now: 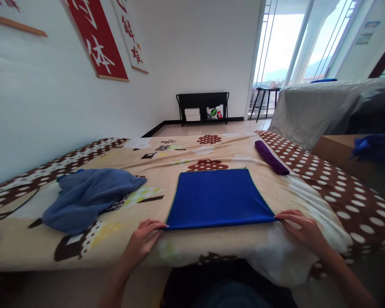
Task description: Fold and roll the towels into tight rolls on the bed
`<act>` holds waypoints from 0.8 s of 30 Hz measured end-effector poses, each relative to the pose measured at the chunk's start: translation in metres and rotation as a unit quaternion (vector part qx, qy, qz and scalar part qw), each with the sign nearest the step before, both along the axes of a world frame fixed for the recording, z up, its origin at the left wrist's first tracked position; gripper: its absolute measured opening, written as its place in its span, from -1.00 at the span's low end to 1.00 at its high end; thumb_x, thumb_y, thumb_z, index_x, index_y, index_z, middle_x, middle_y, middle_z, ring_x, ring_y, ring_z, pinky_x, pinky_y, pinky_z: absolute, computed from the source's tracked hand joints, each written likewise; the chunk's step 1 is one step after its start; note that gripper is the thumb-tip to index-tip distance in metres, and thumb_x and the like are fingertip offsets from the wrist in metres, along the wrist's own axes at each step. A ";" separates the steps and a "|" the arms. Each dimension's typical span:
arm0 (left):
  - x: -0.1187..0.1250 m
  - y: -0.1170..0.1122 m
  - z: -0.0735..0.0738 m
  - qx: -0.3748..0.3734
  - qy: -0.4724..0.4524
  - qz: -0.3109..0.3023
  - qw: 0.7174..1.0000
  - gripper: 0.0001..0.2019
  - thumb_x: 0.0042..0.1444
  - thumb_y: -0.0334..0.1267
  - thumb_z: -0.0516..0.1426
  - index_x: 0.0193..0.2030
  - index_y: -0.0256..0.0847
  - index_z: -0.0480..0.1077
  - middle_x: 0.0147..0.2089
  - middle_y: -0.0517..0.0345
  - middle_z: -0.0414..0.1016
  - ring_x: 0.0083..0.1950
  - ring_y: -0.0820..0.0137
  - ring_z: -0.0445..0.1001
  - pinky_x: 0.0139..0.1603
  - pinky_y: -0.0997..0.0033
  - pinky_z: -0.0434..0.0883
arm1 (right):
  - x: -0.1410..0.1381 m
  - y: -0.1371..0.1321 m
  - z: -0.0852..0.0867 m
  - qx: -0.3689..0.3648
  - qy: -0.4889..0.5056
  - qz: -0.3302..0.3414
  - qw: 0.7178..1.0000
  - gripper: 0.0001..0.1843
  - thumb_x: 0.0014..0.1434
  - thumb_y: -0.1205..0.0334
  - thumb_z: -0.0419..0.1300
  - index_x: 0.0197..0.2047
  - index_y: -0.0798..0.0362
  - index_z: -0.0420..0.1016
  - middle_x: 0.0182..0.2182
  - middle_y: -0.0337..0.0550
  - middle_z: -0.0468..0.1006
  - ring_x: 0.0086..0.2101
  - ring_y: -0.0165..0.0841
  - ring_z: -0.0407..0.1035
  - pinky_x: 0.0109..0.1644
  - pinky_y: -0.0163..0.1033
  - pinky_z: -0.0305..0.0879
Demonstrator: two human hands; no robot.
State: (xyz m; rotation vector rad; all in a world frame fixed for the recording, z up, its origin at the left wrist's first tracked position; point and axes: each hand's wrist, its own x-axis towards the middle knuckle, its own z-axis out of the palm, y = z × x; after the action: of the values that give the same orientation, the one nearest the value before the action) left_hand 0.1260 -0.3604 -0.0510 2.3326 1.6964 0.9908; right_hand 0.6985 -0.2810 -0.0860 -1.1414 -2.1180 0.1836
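A bright blue cloth (pixel 218 197) lies flat and folded on the patterned blanket (pixel 186 160) in front of me. My left hand (pixel 143 239) pinches the cloth's near left corner with the fingers together. At the near right corner my right hand (pixel 303 229) grips the cloth's edge the same way. Both hands rest on the blanket at the near edge of the table.
A crumpled grey-blue cloth (pixel 86 197) lies to the left. A rolled purple cloth (pixel 271 157) lies at the far right of the blanket. A covered piece of furniture (pixel 321 107), a black shelf (pixel 202 108) and a stool (pixel 265 100) stand behind.
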 end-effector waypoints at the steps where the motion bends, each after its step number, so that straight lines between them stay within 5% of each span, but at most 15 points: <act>1: 0.002 0.003 -0.001 -0.012 -0.024 0.017 0.999 -0.81 0.19 -0.16 0.13 -0.12 -0.06 0.53 -0.16 0.14 0.60 -0.08 0.30 0.54 0.00 0.31 0.44 | -0.002 0.002 0.001 -0.012 0.003 -0.009 1.000 -0.77 0.26 0.17 0.14 -0.08 -0.11 0.59 -0.17 -0.21 0.62 -0.12 -0.28 0.49 -0.02 -0.16 0.41; 6: 0.034 0.022 -0.011 -0.016 -0.089 0.159 0.983 -0.90 0.08 -0.22 0.09 -0.29 -0.15 0.37 -0.41 0.22 0.48 -0.36 0.34 0.48 -0.17 0.28 0.39 | -0.028 0.022 0.000 -0.055 -0.002 -0.083 0.995 -0.74 0.22 0.19 0.03 -0.20 0.00 0.54 -0.35 -0.18 0.59 -0.33 -0.28 0.47 -0.21 -0.18 0.38; 11: 0.068 0.026 -0.012 0.026 0.045 0.316 0.947 -0.88 0.05 -0.34 0.07 -0.24 -0.16 0.36 -0.31 0.11 0.46 -0.14 0.14 0.42 0.01 -0.03 0.23 | -0.047 0.032 -0.011 0.061 -0.105 -0.161 0.979 -0.86 0.14 0.27 0.06 -0.29 0.01 0.45 -0.36 -0.10 0.53 -0.25 -0.20 0.39 -0.08 -0.08 0.28; 17: 0.065 0.019 -0.013 0.063 0.105 0.257 0.959 -0.81 0.06 -0.46 0.05 -0.31 -0.14 0.45 0.12 -0.05 0.42 0.13 0.03 0.30 0.03 -0.02 0.19 | -0.037 0.024 -0.020 0.118 -0.094 -0.167 0.974 -0.77 0.20 0.25 0.10 -0.09 0.01 0.49 -0.09 -0.03 0.50 -0.06 -0.17 0.37 0.02 -0.06 0.25; 24: 0.075 0.007 -0.011 0.079 0.134 0.246 0.957 -0.84 0.17 -0.35 0.05 -0.26 -0.12 0.47 0.23 -0.02 0.41 0.28 0.02 0.25 0.16 -0.16 0.09 | -0.029 0.013 -0.020 0.122 -0.125 -0.118 0.978 -0.71 0.25 0.26 0.09 -0.07 -0.14 0.59 0.05 -0.14 0.49 -0.01 -0.19 0.36 0.02 -0.04 0.23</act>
State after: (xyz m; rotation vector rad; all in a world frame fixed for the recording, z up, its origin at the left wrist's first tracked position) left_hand 0.2008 -0.3538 -0.0624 2.2679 2.4769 0.9307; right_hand 0.6694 -0.2684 -0.1061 -1.3063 -2.1238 -0.3380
